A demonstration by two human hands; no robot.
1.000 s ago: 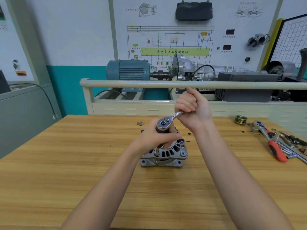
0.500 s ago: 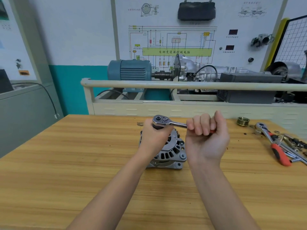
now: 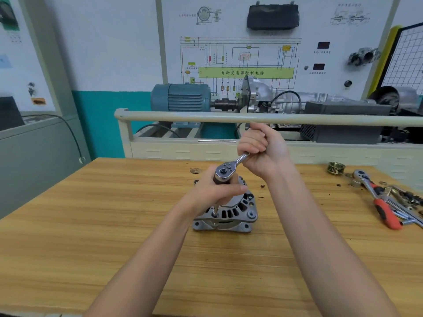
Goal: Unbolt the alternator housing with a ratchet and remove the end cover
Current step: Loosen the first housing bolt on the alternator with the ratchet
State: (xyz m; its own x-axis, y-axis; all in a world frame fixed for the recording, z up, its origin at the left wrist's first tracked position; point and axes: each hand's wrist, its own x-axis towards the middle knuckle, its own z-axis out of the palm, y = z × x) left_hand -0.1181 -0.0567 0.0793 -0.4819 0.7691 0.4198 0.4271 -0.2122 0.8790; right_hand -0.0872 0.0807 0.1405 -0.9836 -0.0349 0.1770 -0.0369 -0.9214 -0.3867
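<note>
Handle swing: swung away from the body since half a second back, from pointing right across the bench to pointing up and away toward the rail; same far position as a full second back, so a complete ratcheting stroke.
Right hand (image 3: 263,154): grip fully closed in a fist round the handle of the ratchet (image 3: 231,167); handle itself hidden inside the fist.
Left hand (image 3: 212,194): grip wrapped round the socket and extension just under the ratchet head, steadying it upright; thumb lying across toward the right.
Extension tip (image 3: 215,212): seated down on a bolt at the near-left edge of the housing; bolt head itself too small to make out.
Alternator (image 3: 233,216): standing near the middle of the bench (image 3: 91,225), vented end up, mounting ears resting on the wood; end cover not yet off.
Meaning for the task: probably mid-loosening of one housing bolt, with more strokes likely needed; other bolts impossible to judge from here.
Around: second ratchet with red handle (image 3: 380,204) among loose tools at far right; ribbed pulley (image 3: 336,167) beyond them; specks of debris just right of the alternator.
In the way: pale rail (image 3: 183,117) beyond the bench, close behind the right fist at the far end of the swing; possible knuckle contact.
</note>
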